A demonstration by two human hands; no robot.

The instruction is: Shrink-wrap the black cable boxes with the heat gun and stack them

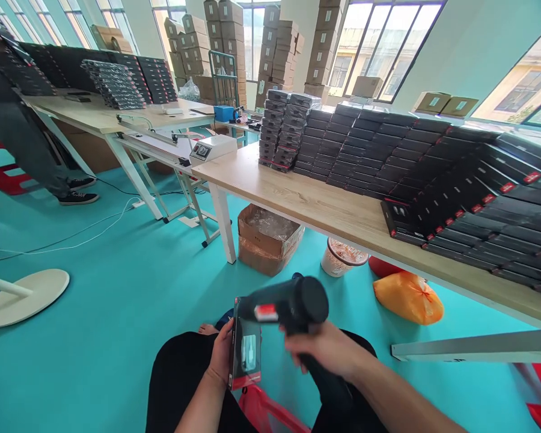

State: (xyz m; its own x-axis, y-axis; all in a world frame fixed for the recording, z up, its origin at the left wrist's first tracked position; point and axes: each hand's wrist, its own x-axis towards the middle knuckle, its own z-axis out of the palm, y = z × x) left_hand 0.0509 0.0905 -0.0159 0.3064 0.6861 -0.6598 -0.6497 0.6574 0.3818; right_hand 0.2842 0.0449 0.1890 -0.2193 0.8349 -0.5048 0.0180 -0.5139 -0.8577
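Observation:
My left hand (222, 350) grips a slim black box (247, 346) by its left side and holds it upright above my lap. A picture of a pale product shows on the box's front, with a red band along its bottom. My right hand (318, 349) is wrapped around the handle of a black heat gun (293, 300) bearing a red-and-white label. The gun's barrel points left across the top of the box and hides part of it. Slight motion blur lies over the gun and my right hand.
Stacked black boxes (365, 150) cover much of the wooden table (306, 195). Beneath it stand a carton of clear plastic (264, 246), a waste bin (340, 258) and an orange bag (408, 297). A sealing machine (214, 147) adjoins it. A person (22, 126) stands far left.

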